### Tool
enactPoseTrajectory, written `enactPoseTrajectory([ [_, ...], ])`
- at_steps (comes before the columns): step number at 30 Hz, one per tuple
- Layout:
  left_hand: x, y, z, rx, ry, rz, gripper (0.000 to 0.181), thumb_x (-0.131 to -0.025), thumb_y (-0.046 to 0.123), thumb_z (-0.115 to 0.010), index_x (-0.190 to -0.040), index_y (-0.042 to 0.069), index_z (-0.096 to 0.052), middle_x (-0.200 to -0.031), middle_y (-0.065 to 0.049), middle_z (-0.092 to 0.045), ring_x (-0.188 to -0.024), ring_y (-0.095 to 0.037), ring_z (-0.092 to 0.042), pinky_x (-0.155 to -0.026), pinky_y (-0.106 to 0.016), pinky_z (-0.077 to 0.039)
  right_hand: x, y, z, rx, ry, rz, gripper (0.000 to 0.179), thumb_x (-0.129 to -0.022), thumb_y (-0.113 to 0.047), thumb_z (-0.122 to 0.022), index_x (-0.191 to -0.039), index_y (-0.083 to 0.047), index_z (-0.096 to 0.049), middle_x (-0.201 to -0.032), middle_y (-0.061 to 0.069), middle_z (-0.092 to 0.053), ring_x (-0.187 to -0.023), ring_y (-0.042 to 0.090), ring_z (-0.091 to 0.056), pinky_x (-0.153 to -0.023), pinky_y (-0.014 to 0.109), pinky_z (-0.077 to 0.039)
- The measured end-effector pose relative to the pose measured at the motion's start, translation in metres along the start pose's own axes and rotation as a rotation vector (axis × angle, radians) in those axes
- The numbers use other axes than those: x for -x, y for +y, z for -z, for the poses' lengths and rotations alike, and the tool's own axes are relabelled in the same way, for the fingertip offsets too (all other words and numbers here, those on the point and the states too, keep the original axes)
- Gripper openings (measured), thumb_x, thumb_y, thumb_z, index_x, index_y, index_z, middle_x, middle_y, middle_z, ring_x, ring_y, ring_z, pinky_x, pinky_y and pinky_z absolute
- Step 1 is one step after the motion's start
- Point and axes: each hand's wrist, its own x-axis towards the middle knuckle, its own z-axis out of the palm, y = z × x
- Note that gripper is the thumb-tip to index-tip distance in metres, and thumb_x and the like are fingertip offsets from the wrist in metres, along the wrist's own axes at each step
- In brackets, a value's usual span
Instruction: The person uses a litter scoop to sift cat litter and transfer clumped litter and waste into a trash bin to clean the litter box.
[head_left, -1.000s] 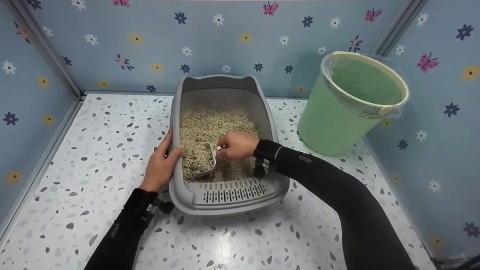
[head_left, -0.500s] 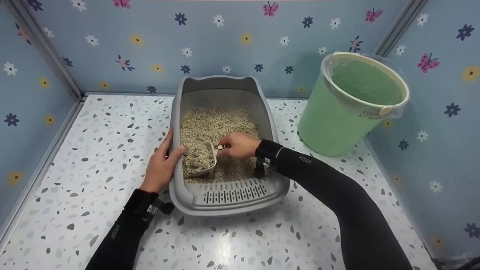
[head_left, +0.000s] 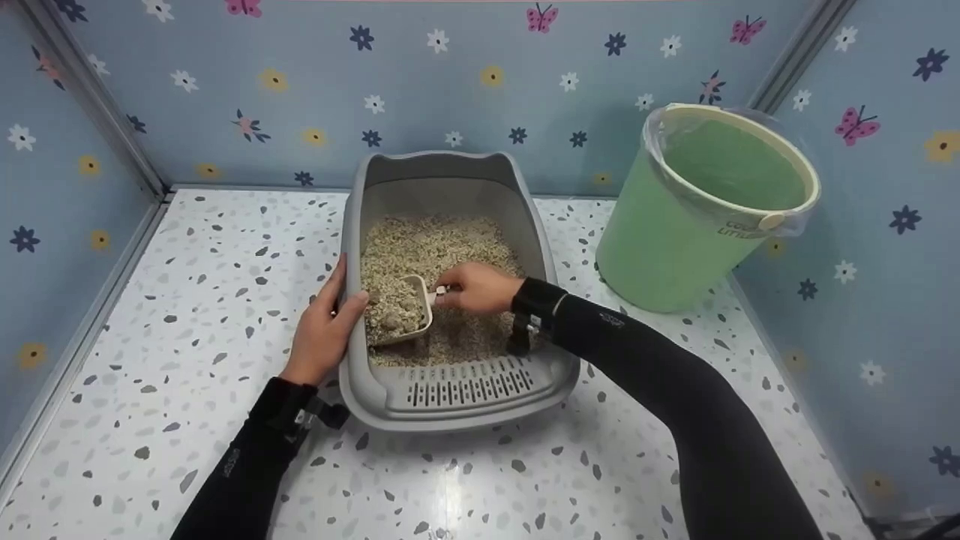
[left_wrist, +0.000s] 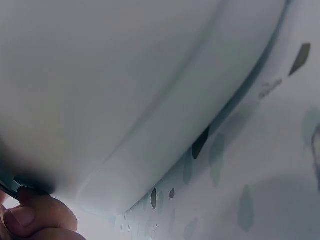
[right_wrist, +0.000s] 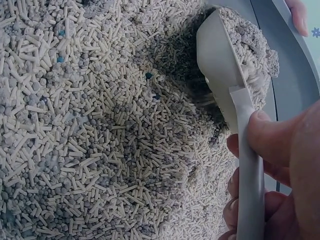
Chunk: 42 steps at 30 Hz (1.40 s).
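Observation:
A grey litter box (head_left: 457,418) holds pale pellet litter (head_left: 439,238). My left hand (head_left: 319,337) grips its left rim, thumb on top; in the left wrist view its curled fingers (left_wrist: 47,217) show under the edge. Inside the box, my right hand (head_left: 480,289) grasps the handle of a pale litter scoop (right_wrist: 217,60), thumb lying along it in the right wrist view. Litter and greyish clumps (right_wrist: 250,42) fill the scoop, which is tilted near the box's left wall. Its lower edge meets the litter, and I cannot tell whether it is fully raised.
A green bin (head_left: 660,247) with a clear plastic liner stands right of the box. Flower-patterned blue walls (head_left: 247,90) enclose the back and sides. The speckled white floor (head_left: 232,300) extends around the box.
The scoop has risen a little and shifted slightly away from the box's front, with its load tilting. My left hand keeps its hold on the rim; the box has not moved.

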Motion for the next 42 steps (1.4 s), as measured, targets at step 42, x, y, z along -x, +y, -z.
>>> enactPoseTrajectory([
  [42, 0.0005, 0.0010, -0.0018, -0.009, 0.013, 0.010, 0.071, -0.115, 0.051, -0.058, -0.177, 0.044, -0.022, -0.184, 0.002, -0.022, -0.167, -0.032, -0.027, -0.133, -0.054, -0.030, 0.0047, -0.0002, 0.0081, -0.191, 0.106, -0.059, 0.028, -0.114, -0.026, -0.066, -0.112, 0.000, -0.077, -0.080, -0.006, -0.054, -0.072, 0.011, -0.049, -0.070, 0.029, -0.042],
])
